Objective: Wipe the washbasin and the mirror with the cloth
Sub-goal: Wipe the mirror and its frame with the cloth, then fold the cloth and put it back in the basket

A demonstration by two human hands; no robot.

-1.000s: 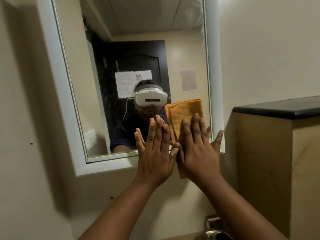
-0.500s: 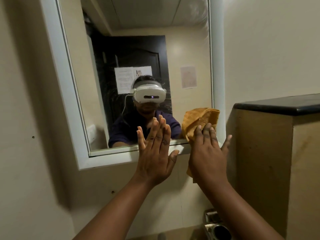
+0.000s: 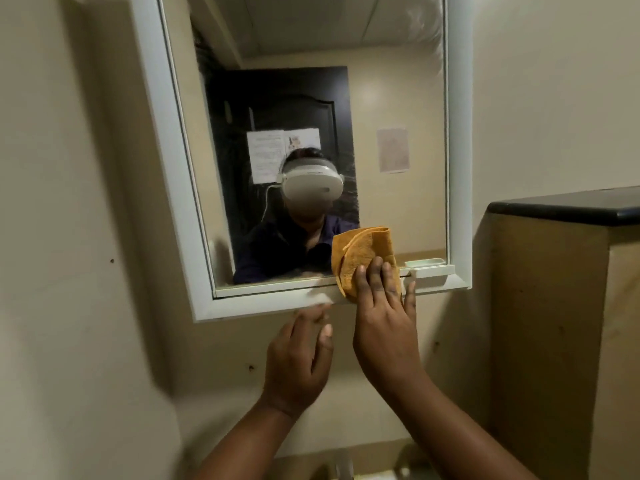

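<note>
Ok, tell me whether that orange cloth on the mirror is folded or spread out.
Folded. The orange cloth shows stacked layered edges at its left side, bunched under the right hand, which presses it flat-fingered against the white-framed mirror's lower edge.

Right hand [image 3: 382, 327]: raised, palm forward, fingers straight and spread, pressed flat against the surface ahead.
Left hand [image 3: 298, 358]: lower, just beside the right, fingers loosely extended, blurred, holding nothing.
Forearms: both angled upward.
</note>
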